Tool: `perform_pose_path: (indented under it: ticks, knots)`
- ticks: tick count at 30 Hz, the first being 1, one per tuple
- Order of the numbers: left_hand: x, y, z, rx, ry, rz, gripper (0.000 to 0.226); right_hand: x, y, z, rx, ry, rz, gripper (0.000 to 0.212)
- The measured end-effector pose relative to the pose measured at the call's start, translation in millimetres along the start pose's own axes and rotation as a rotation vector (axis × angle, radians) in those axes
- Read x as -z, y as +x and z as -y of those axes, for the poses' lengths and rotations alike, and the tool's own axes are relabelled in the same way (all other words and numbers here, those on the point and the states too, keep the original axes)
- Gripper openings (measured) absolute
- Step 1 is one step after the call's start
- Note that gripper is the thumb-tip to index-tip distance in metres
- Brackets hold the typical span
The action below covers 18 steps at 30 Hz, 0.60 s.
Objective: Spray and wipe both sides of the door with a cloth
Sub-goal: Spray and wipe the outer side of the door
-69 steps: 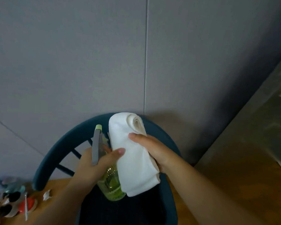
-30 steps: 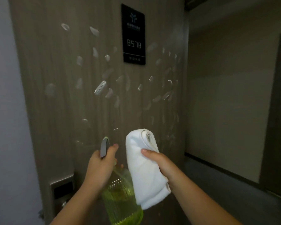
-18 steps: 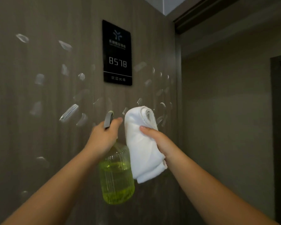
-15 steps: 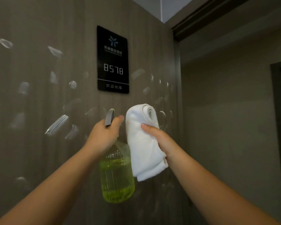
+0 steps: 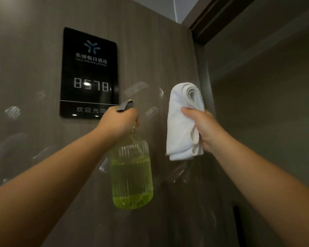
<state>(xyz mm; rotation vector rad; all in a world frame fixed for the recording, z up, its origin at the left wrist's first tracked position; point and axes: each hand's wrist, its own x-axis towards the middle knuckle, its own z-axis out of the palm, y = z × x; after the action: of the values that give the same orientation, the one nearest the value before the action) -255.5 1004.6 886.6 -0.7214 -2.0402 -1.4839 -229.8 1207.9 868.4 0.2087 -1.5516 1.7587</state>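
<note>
2 hands up in front of 1 door (image 5: 150, 56), grey-brown wood grain, fills left and centre of view. Left hand (image 5: 119, 122) grips neck and trigger of 1 spray bottle (image 5: 131, 175), fingers curled round the top; grey spray head pokes out above the knuckles. Bottle is clear ribbed plastic, hangs upright below the hand, yellow-green liquid approx. half full. Right hand (image 5: 202, 129) holds 1 white cloth (image 5: 181, 125), folded/rolled, fingers wrapped round its middle; the rolled end sticks up over the hand, the bottom end hangs below. Cloth is just beside the bottle, not touching it, near the door's right edge; can't tell if it touches the door surface.

1 black sign (image 5: 88, 73) on the door, upper left of the left hand: logo, hotel name, no. 8578, 1 line of characters at the bottom. Its lower right corner is hidden behind the left hand. Many pale smears on the door around both hands, too blurred to count. Door frame (image 5: 203, 72) runs up right of the cloth, w/ a plain wall (image 5: 268, 107) beyond.
</note>
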Motion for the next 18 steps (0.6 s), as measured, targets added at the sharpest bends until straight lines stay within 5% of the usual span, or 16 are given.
perform_pose_path:
  ticks: [10,18]
  knots:
    - [-46,28,-29,-0.004,0.173,-0.188,0.021,41,93,5,0.377,-0.182,0.121,0.031]
    - [-51,29,-42,0.059,0.149,-0.299,0.015,27,126,10,0.535,-0.27,0.21,0.039]
